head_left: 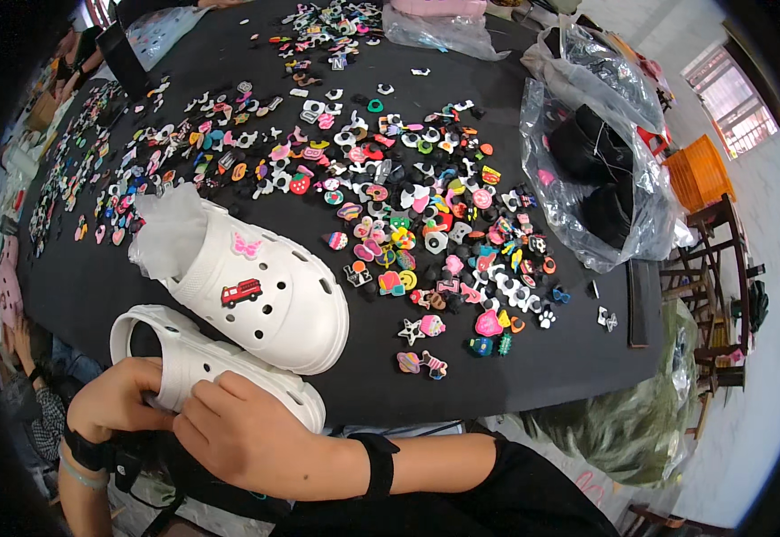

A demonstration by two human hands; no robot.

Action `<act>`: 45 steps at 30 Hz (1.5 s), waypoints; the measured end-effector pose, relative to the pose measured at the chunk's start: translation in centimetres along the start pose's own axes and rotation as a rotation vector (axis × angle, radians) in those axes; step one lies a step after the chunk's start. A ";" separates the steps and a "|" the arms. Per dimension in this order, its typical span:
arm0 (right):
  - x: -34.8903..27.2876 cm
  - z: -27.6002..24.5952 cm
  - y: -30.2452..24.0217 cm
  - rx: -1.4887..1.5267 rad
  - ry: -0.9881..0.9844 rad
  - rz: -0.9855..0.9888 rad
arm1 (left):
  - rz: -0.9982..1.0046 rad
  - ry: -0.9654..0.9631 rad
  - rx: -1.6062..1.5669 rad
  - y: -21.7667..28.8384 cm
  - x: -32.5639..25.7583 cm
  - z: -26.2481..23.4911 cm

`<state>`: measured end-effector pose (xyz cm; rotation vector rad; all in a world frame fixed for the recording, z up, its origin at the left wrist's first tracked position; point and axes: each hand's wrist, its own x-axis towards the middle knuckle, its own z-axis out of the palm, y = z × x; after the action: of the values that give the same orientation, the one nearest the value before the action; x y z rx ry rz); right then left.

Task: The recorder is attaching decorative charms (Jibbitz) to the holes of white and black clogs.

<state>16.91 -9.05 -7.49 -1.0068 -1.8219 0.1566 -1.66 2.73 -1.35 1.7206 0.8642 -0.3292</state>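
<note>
A white clog (197, 358) with holes lies at the near left, its toe to the right. My left hand (121, 398) grips its near side by the heel opening, fingers partly hidden in it. My right hand (242, 434) is closed against the clog's near side. Its curled fingertips meet those of my left hand, and whatever they pinch is hidden. Just beyond lies a second white clog (296, 309), its heel stuffed with clear plastic (171, 234). On its top sit a pink butterfly charm (247, 245) and a red fire truck charm (241, 293).
Several loose colourful shoe charms (399, 224) are spread over the black table (497, 376). A clear plastic bag (533, 206) with black items (591, 148) stands on the right, near a dark flat bar (638, 304). An orange basket (699, 170) is beyond the table. Another person's arm (220, 4) shows at the far edge.
</note>
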 end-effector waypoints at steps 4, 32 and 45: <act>0.1 -0.1 0.4 0.007 0.011 0.024 | -0.031 0.028 0.023 -0.1 0.3 0.1; -1.3 0.5 0.5 0.161 0.080 0.020 | -0.232 0.106 0.009 1.8 -0.4 1.5; -3.3 -0.9 3.1 0.459 0.028 0.018 | -0.178 0.371 0.214 2.1 -1.0 4.5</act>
<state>19.83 -9.60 -10.96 -0.6954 -1.6475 0.5425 0.03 -2.06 -0.71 1.9416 1.2963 -0.2293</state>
